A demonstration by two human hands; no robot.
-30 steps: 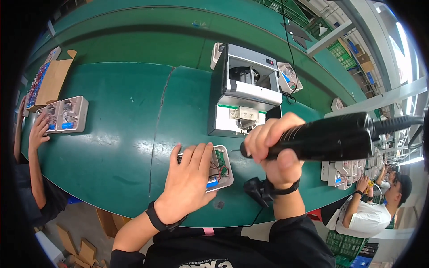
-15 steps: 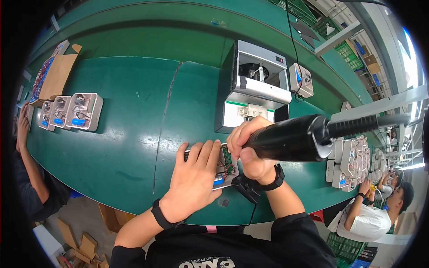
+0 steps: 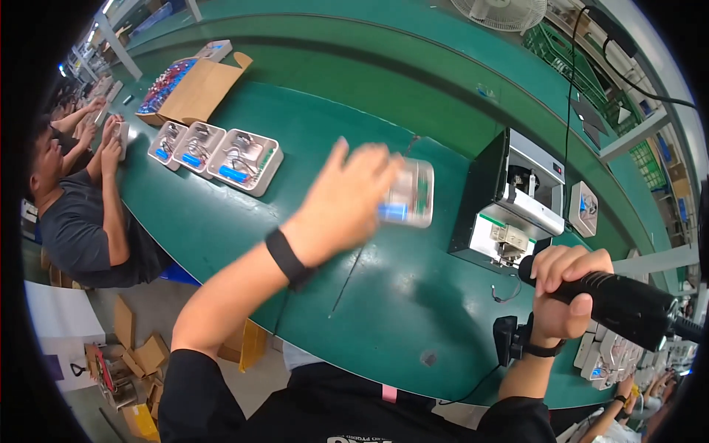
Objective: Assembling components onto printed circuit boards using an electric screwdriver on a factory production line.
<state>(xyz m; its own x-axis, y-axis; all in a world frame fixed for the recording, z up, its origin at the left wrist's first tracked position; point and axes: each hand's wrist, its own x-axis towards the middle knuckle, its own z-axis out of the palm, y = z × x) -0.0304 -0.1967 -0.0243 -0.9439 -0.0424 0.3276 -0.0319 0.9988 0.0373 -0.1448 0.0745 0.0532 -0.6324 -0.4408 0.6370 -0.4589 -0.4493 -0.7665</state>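
Note:
A light grey plastic housing [image 3: 422, 193] with a blue cylindrical battery and green circuit board is over the dark seam in the bench. My left hand [image 3: 343, 196] reaches across its left side, gripping it; hand and housing are blurred by motion, and the thumb side is hidden. My right hand [image 3: 565, 292] is wrapped round a thick black corded power tool [image 3: 628, 304], likely an electric screwdriver, held above the bench at the right. Just beyond the tool's front end stands a black and silver machine [image 3: 480, 199] with an opening at its front.
Three similar open housings [image 3: 244, 162] stand in a row at the left, before a cardboard box [image 3: 199, 88] of small parts. Another housing [image 3: 583, 209] is behind the machine. More housings [image 3: 609, 354] are stacked at the right. A co-worker [image 3: 81, 207] works at the left.
My left hand has moved the housing away from in front of me, farther across the bench. My right hand has lifted the tool off it and swung it to the right. The view has turned left.

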